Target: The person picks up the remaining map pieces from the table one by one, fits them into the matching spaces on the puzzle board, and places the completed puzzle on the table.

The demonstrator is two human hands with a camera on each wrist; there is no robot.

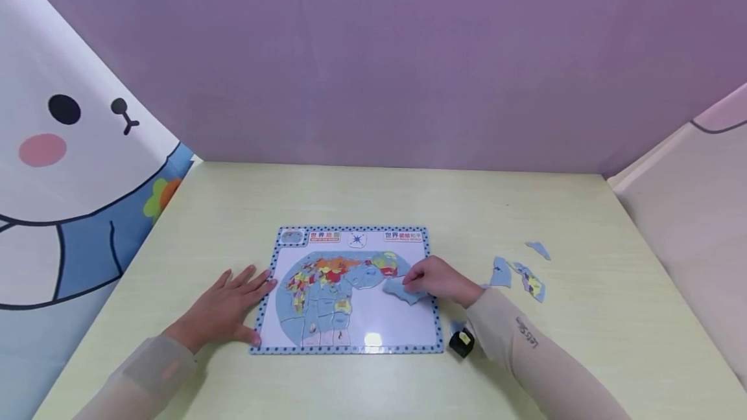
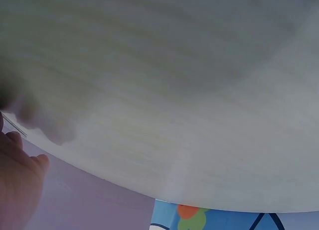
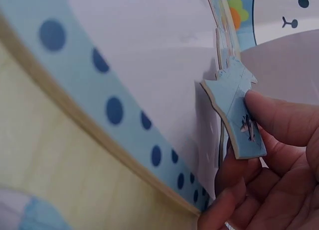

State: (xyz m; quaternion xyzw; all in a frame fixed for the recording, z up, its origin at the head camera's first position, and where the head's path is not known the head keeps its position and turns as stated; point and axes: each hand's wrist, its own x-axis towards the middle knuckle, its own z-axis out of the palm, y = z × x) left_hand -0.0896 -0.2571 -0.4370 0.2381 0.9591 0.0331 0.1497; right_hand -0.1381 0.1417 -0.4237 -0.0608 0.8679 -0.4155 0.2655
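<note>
On the table lies a world map puzzle board (image 1: pixel 373 316) with a dotted blue border; joined map pieces (image 1: pixel 335 277) fill its left side and top. My right hand (image 1: pixel 438 277) pinches a light blue puzzle piece (image 1: pixel 403 290) above the board's bare white right part. In the right wrist view the thumb presses the face of this puzzle piece (image 3: pixel 234 100), which has a small dark picture. My left hand (image 1: pixel 230 310) lies with fingers spread at the board's left edge, fingertips and thumb on the border. The left wrist view shows only part of that hand (image 2: pixel 20 180).
Several loose puzzle pieces, among them a blue one (image 1: pixel 500 272) and a yellow and purple one (image 1: pixel 531 282), lie right of the board. A small black cube-like object (image 1: pixel 462 342) is near my right forearm. A purple cloth wall (image 1: pixel 397 70) stands behind the table.
</note>
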